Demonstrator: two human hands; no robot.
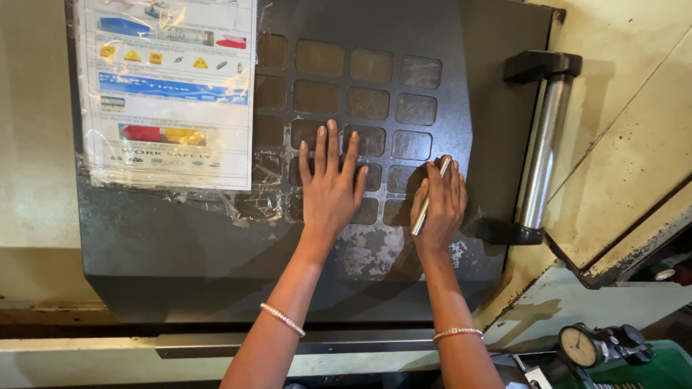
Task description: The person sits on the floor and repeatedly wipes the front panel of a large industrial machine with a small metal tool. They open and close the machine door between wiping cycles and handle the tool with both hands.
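My left hand (pixel 330 186) lies flat with fingers spread on the dark machine door (pixel 180 238), over its grid of small square windows (pixel 367 101). My right hand (pixel 440 205) presses on the same door just to the right and holds a thin metal rod (pixel 430 199) against the panel under its fingers. Both wrists wear thin bead bracelets.
A laminated safety poster (pixel 167 90) under clear plastic is taped to the door's upper left. A steel bar handle (pixel 542 148) stands at the door's right edge. Cream machine casing (pixel 627 144) surrounds the door. A dial gauge (pixel 579 346) sits at the lower right.
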